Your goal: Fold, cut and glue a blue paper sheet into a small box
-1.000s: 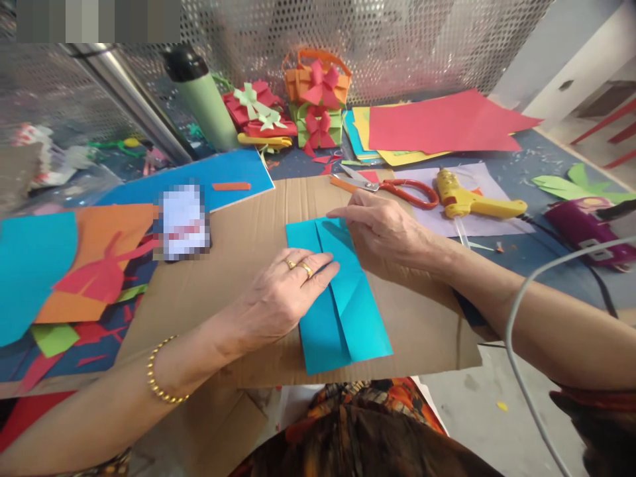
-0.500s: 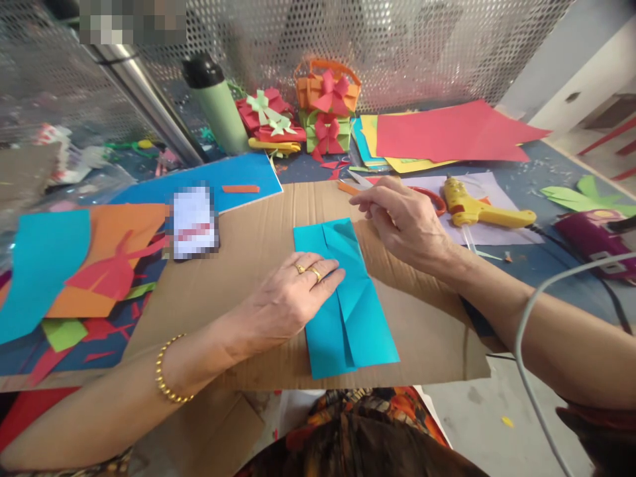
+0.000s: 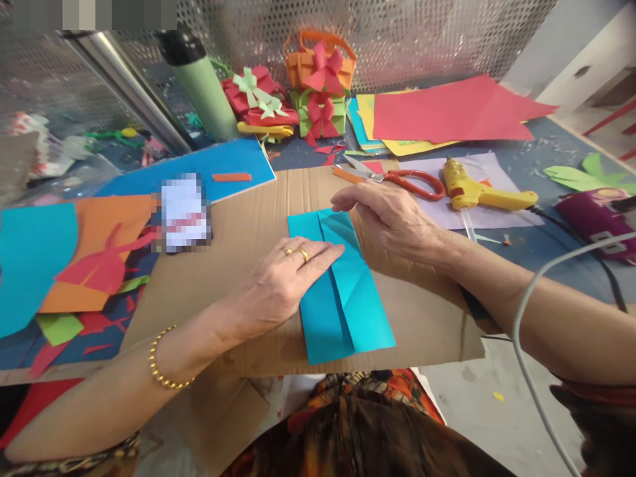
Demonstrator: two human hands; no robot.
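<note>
A folded turquoise paper (image 3: pixel 328 318) lies on a brown cardboard sheet (image 3: pixel 213 278), with creases and a lengthwise flap edge down its middle. My left hand (image 3: pixel 285 278) rests flat on its left half, fingers stretched out across the flap edge. At the far right corner of the paper is my right hand (image 3: pixel 392 222), its fingers loosely bent and nothing visible in them. Whether its fingertips touch the paper I cannot tell. Just beyond that hand lie red-handled scissors (image 3: pixel 417 183), blades parted.
A yellow glue gun (image 3: pixel 477 192) sits on lilac paper at right, near a grey cable (image 3: pixel 519 331). Stacked coloured sheets (image 3: pixel 447 109), small paper baskets (image 3: pixel 320 79) and a green bottle (image 3: pixel 206 93) stand behind. A phone (image 3: pixel 185 212) and paper scraps (image 3: pixel 94 271) lie left.
My right hand has moved left and nearer to the paper's far edge, uncovering more of the scissors. My left hand stays on the paper. The whole view has shifted slightly.
</note>
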